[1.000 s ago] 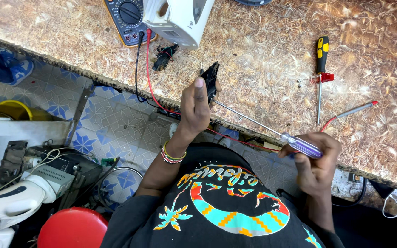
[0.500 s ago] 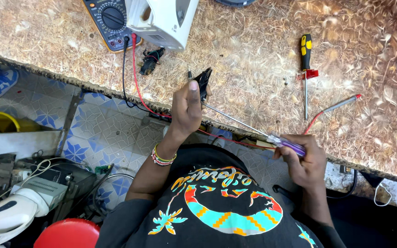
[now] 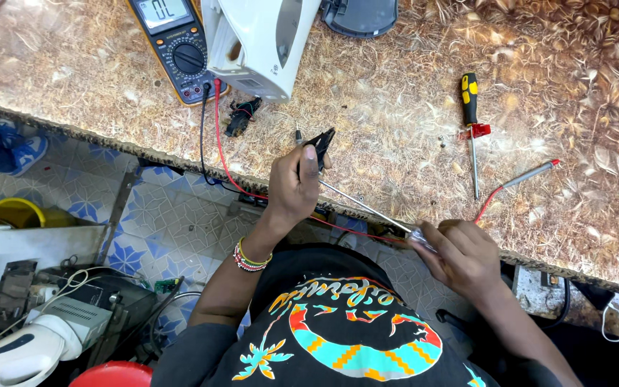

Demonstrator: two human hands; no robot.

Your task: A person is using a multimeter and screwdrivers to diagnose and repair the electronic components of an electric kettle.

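Bench [image 3: 395, 86], patterned top: white appliance [image 3: 259, 43] at far edge, multimeter [image 3: 173, 43] just left of it with red and black leads trailing off the near edge, yellow-black screwdriver [image 3: 471, 122] and red probe [image 3: 531, 173] lying to the right. Left hand [image 3: 294, 183] closed round a small black part [image 3: 319, 143], held over the near edge. Right hand [image 3: 460, 254] gripping a long driver [image 3: 367, 209], shaft slanting up to the part, tip hidden behind the left hand.

view: my head camera has tipped up, meter [image 3: 175, 43] screen now visible | left hand [image 3: 294, 188]: black part [image 3: 319, 147] carried slightly further over bench edge [image 3: 145, 154] | right hand [image 3: 463, 254]: drawn lower
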